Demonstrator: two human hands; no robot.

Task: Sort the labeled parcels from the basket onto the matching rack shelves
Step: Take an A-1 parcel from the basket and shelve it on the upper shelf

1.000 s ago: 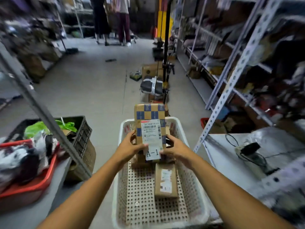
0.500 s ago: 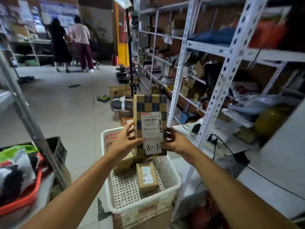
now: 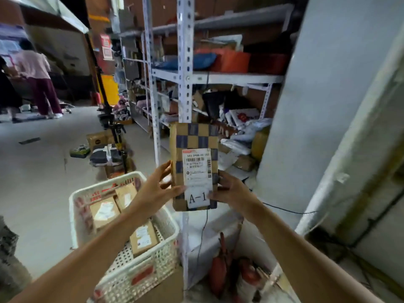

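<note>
We hold the A-1 box [image 3: 193, 166] up by the rack [image 3: 185, 62]

We have turned from the basket [image 3: 122, 278] to the shelves, so now we can hunt for shelf A-1. Our left hand [image 3: 156, 191] and right hand [image 3: 231, 191] pinch one box upright between them. Three boxes wait in the basket

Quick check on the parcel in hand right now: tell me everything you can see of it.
The checkered parcel is a flat, rectangular cardboard-brown package printed with dark blue squares. A white shipping label with barcodes covers its lower front, and a white tag below reads "A-1". It is held upright, facing the camera, above and right of the white basket, in front of the metal rack. The left hand pinches its lower left edge; the right hand grips its lower right edge. The print is slightly blurred.
</note>
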